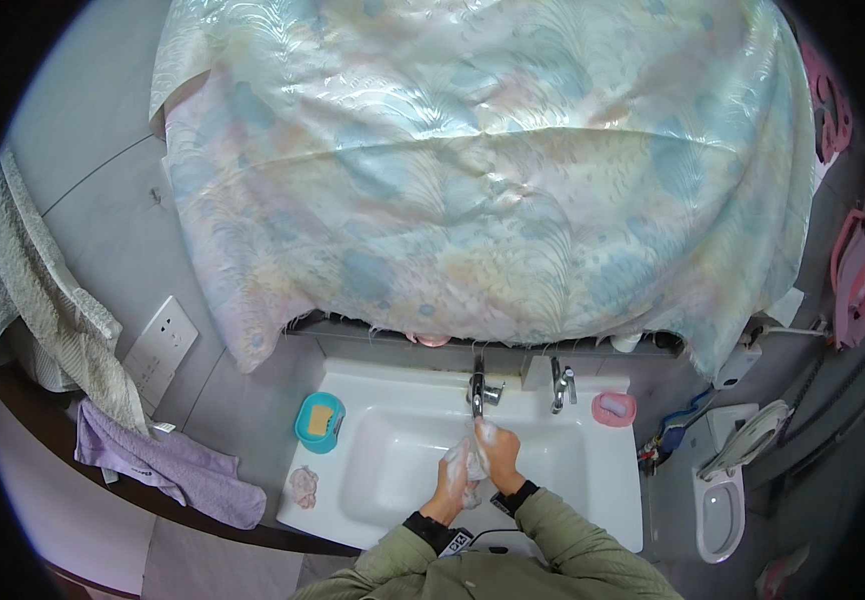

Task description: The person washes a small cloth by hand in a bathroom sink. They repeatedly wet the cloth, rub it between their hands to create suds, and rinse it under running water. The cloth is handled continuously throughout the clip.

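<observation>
Both of my hands are together over the white sink (363, 465), just below the chrome faucet (478, 388). White lather covers parts of them. My left hand (450, 482) is closed, with its fingers turned toward my right hand. Beside it, my right hand (498, 450) is curled like a fist, its knuckles near the spout. Pressed between the two is a small whitish, foamy bundle (474, 470) that looks like wet cloth; the fingers hide most of it. I cannot tell whether water is running.
On the sink's left rim are a teal soap dish (320, 422) with a yellowish bar and a crumpled pinkish piece (304, 487). At the right stand a second tap (559, 385) and a pink soap dish (614, 408). A patterned sheet (493, 180) hangs above. Towels (173, 460) hang left; a toilet (718, 510) stands right.
</observation>
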Demonstrator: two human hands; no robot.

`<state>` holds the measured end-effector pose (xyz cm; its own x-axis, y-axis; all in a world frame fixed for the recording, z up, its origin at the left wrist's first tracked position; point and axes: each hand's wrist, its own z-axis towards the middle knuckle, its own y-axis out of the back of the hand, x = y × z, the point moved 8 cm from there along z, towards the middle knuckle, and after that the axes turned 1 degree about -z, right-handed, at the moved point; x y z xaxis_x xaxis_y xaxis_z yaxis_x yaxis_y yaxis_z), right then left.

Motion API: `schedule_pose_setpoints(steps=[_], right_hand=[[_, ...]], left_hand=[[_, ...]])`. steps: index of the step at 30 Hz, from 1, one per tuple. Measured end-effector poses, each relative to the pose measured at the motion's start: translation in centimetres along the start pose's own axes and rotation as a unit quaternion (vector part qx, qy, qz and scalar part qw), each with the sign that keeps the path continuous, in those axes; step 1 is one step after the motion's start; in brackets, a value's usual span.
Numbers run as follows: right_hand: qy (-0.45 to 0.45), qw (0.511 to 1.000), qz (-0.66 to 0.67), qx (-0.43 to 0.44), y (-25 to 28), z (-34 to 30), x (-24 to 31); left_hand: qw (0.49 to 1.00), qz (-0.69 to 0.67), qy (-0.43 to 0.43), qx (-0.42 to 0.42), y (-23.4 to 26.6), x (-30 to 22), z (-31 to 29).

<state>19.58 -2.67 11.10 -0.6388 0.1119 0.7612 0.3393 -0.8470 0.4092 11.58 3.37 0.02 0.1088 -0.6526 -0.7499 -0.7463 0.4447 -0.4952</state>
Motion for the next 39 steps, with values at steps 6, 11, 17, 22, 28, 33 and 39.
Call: schedule_pose_setpoints(steps=[6,11,17,22,28,33,39], right_hand=[[0.209,0.974,0.015,0.081,-2.8,-2.3,2.1],[-0.034,0.996,0.076,0.032,-2.1,-1.1,-2.0],[0.177,0.982,0.025,0.054,-3.2,-2.0,-0.3],[-0.118,0.976,0.184,0.007,-3.9,-2.2,-6.6],[0.138,0.989,-0.010,0.052,-4.2,-2.5,-1.7],[-0.042,0.995,0.060,0.066,-3.6,-1.3,-4.4],[0.063,0.990,0.098,0.085,-3.8,-1.8,-3.4]], left_hand=[[0.983,-0.067,-0.161,0.048,-0.2,-2.3,0.1],[0.999,0.044,-0.012,-0.021,-0.1,-0.7,-1.2],[0.980,-0.197,-0.022,0.013,-1.2,-1.2,-1.2],[0.999,0.049,0.009,-0.018,0.1,0.2,-0.9],[0.984,-0.160,-0.063,0.047,-1.1,-1.0,-0.3],[0.997,0.033,-0.003,-0.065,-0.2,0.1,-1.1],[0.988,-0.019,-0.155,0.005,-0.9,-1.7,-0.2]])
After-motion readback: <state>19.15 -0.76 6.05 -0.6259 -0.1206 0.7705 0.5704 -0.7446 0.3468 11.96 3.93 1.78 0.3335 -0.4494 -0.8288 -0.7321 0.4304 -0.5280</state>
